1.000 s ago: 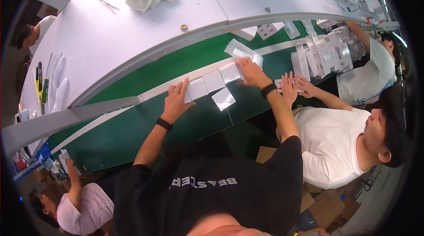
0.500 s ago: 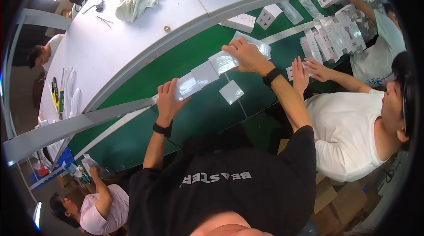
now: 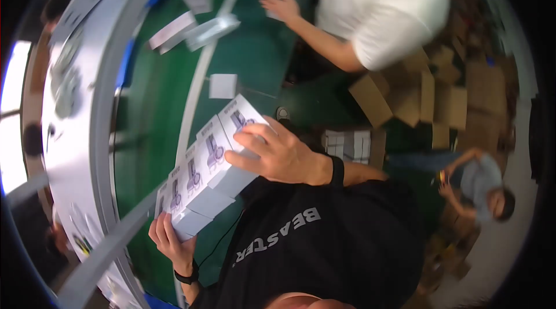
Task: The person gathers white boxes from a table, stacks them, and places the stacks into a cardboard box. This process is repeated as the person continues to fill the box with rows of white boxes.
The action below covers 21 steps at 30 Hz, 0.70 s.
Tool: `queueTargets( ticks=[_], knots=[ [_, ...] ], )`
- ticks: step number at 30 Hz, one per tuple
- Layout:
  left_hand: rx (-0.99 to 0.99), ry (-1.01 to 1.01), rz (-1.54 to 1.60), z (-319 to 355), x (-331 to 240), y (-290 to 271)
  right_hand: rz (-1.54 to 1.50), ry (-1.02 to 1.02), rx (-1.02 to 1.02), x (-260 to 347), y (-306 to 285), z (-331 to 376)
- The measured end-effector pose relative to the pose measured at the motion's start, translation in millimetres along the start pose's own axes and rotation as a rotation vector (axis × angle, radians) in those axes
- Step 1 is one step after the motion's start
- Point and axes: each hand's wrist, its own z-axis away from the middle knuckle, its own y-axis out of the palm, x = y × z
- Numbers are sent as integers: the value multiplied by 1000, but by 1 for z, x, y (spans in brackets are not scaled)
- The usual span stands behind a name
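A row of several small white boxes (image 3: pixel 209 161), pressed together end to end, hangs above the green table between my hands. Dark product pictures show on their upward sides. My left hand (image 3: pixel 171 242) is closed around the near left end of the row. At the far right end, my right hand (image 3: pixel 275 153) grips the boxes with fingers over the top. A single white box (image 3: pixel 223 85) lies on the green table (image 3: pixel 260 60) just beyond the row.
Farther off lie white boxes (image 3: pixel 174 32) and a clear-wrapped pack (image 3: pixel 213 30). A co-worker's hands (image 3: pixel 281 3) handle something white. Right of me, a carton (image 3: pixel 350 146) holds white boxes, near open cardboard boxes (image 3: pixel 399 98). A grey rail (image 3: pixel 110 245) crosses on the left.
My view has swung to the right. Still between both hands, the row of boxes has come closer to my body and tilted, showing its printed sides.
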Motion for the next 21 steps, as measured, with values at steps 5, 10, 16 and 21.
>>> queueTargets(
  ticks=[5,10,16,21],
  knots=[
    [231,379,143,-67,-32,39,134,459,-24,27,-39,123],
    [429,807,245,-147,-150,110,317,942,-86,65,-69,252],
    [719,1335,365,-147,-340,257,343,1598,-80,105,-81,411],
    [876,1542,496,-88,-482,396,319,1920,-129,89,-54,554]
  ],
)
